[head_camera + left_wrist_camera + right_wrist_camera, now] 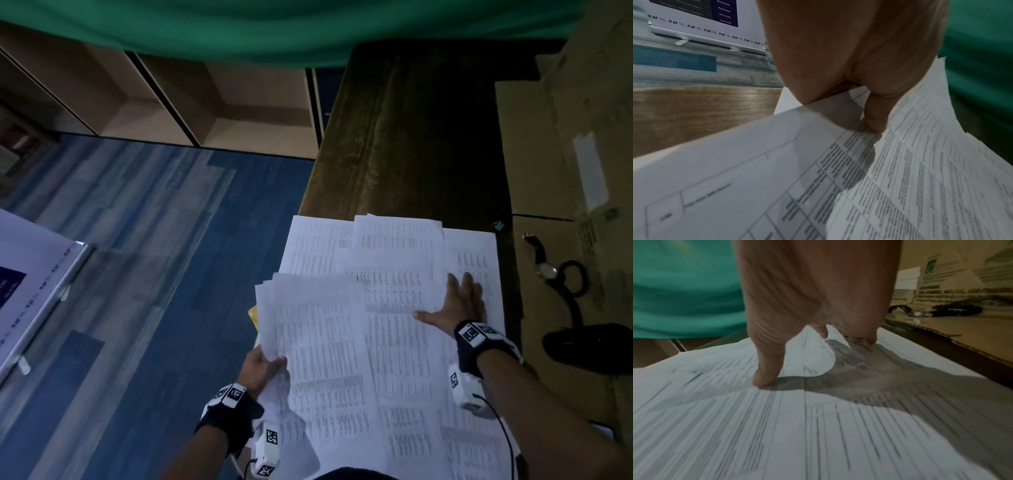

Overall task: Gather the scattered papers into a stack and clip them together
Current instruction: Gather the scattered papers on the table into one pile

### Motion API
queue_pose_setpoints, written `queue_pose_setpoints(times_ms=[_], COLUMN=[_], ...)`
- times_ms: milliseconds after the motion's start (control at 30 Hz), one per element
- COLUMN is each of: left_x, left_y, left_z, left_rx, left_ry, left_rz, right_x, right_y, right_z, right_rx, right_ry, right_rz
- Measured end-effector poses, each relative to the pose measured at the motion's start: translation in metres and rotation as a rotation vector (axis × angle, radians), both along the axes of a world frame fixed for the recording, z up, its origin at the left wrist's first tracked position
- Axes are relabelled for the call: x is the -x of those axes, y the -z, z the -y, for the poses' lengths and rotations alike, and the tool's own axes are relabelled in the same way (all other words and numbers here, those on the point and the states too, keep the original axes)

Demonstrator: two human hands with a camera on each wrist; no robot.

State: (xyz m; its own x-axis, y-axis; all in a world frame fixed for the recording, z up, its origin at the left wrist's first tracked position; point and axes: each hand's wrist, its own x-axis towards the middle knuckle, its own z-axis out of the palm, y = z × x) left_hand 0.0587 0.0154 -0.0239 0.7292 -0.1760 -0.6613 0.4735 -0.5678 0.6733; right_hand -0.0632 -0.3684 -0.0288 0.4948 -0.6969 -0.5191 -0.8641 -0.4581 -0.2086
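Observation:
Several white printed sheets (394,260) lie overlapping on the dark wooden table (411,137). My left hand (265,368) grips a lifted bundle of sheets (318,335) at its left edge, thumb on top; in the left wrist view the thumb (875,120) presses onto the printed paper (920,186). My right hand (457,301) lies flat with fingers spread on the sheets at the right; in the right wrist view its fingertips (764,379) press on the blurred paper (818,426). A small binder clip (499,225) sits on the table beyond the papers' far right corner.
Flattened cardboard (565,171) lies along the table's right side, with a wristwatch (544,269) and a black looped item (575,277) on it. A yellow envelope corner (254,317) peeks from under the bundle. The table's left edge drops to a blue floor (154,274), where a white board (30,281) rests.

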Motion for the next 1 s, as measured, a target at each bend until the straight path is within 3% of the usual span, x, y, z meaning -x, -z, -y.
queue_pose_setpoints(times_ms=[167, 500, 800, 900, 1000], left_x=[0.001, -0.004, -0.009, -0.01, -0.009], left_y=[0.002, 0.018, 0.02, 0.018, 0.017], left_z=[0.0, -0.004, -0.004, -0.004, -0.004], left_rx=[0.014, 0.142, 0.157, 0.177, 0.194], left_ry=[-0.019, -0.132, -0.169, -0.16, -0.153], left_rz=[-0.006, -0.109, -0.139, -0.146, -0.137], right_x=[-0.034, -0.12, -0.123, -0.116, -0.091], right_y=[0.0, 0.012, 0.001, -0.008, -0.019], right_z=[0.03, 0.09, 0.093, 0.088, 0.077], right_rx=[0.052, 0.062, 0.069, -0.079, -0.35], right_ry=[-0.143, -0.146, -0.216, -0.142, 0.148], right_rz=[0.004, 0.079, 0.158, 0.331, 0.549])
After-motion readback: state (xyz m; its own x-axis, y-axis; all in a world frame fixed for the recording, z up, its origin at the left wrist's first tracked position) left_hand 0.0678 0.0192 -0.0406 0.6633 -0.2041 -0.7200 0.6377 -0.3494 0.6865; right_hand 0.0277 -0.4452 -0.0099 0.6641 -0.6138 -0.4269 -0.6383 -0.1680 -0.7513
